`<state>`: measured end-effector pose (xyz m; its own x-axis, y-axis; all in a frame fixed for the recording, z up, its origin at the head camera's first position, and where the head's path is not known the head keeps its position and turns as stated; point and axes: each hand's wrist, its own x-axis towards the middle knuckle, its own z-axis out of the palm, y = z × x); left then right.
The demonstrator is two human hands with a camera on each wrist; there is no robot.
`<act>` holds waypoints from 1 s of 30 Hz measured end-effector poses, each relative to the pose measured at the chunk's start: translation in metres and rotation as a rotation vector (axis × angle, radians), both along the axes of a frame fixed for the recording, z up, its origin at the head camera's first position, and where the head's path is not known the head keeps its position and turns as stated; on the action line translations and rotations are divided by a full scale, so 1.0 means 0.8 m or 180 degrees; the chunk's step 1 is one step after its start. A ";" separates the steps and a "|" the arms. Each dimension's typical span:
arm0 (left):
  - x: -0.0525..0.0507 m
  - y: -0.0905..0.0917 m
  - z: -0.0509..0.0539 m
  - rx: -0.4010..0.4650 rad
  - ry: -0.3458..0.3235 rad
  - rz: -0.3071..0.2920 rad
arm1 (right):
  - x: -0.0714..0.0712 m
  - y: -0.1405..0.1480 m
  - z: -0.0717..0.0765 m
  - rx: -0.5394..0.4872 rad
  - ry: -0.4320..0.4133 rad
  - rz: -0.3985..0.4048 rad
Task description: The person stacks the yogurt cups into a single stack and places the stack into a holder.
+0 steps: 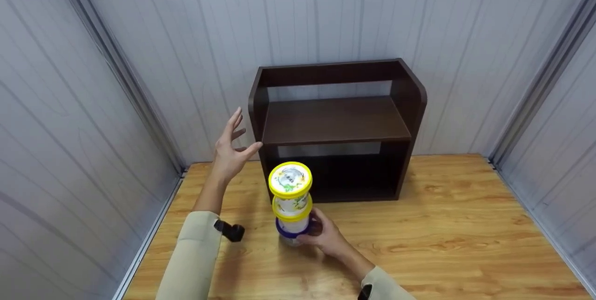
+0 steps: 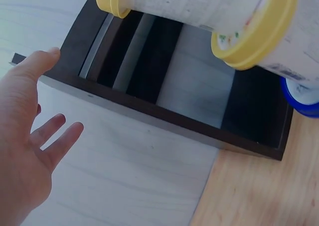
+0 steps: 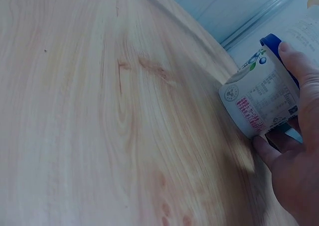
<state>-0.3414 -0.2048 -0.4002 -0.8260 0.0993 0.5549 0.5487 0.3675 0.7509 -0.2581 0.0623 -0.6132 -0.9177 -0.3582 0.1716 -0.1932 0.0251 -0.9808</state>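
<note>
Three lidded tubs stand stacked on the wooden surface in front of the shelf. The top tub [image 1: 290,180] and the middle tub [image 1: 292,209] have yellow lids; the bottom tub [image 1: 293,230] [image 3: 261,91] has a blue lid. My right hand [image 1: 328,237] [image 3: 299,146] grips the bottom tub from the right, thumb and fingers around its side. Left of the stack my left hand [image 1: 231,153] [image 2: 30,131] is raised in the air, fingers spread, touching nothing. In the left wrist view the yellow-lidded tubs [image 2: 189,4] lie beyond it.
A dark brown two-level shelf unit [image 1: 337,120] [image 2: 184,118] stands behind the tubs, close to the back wall [image 1: 316,11]. Pale panelled walls rise at the left and right. The wooden surface [image 1: 456,230] [image 3: 99,111] extends to the right of the stack.
</note>
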 end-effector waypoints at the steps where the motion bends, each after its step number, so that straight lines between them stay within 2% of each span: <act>1: -0.001 0.004 0.002 0.0020 0.0022 -0.0019 | 0.000 0.000 0.000 0.0010 -0.0018 -0.0014; 4: -0.001 0.014 0.011 0.0061 0.0110 -0.0106 | 0.000 0.001 -0.001 -0.0026 0.0001 -0.0044; 9: 0.012 0.024 0.034 0.0035 0.0209 -0.0162 | -0.001 -0.001 -0.004 -0.0014 0.0060 -0.0042; 12: 0.013 0.026 0.042 -0.0004 0.0310 -0.0173 | -0.001 -0.002 -0.005 -0.0040 0.0075 0.0002; 14: 0.008 0.027 0.041 -0.0020 0.0398 -0.0201 | -0.002 -0.003 -0.004 -0.0084 0.0070 0.0015; 17: -0.006 0.026 0.034 -0.0037 0.0513 -0.0204 | -0.001 -0.003 -0.003 -0.0134 0.0055 0.0030; 22: -0.025 0.023 0.027 -0.0152 0.0454 -0.0131 | -0.001 -0.003 -0.002 -0.0124 0.0045 0.0021; 26: -0.030 0.020 0.030 -0.0236 0.0380 -0.0128 | -0.001 -0.003 -0.002 -0.0099 0.0053 0.0005; 30: -0.030 0.019 0.032 -0.0141 0.0274 -0.0135 | 0.000 -0.002 -0.002 -0.0068 0.0072 0.0004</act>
<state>-0.3652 -0.1894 -0.3743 -0.7700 0.1592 0.6179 0.6262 0.3745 0.6838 -0.2577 0.0605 -0.6150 -0.9131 -0.3554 0.1998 -0.2152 0.0040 -0.9766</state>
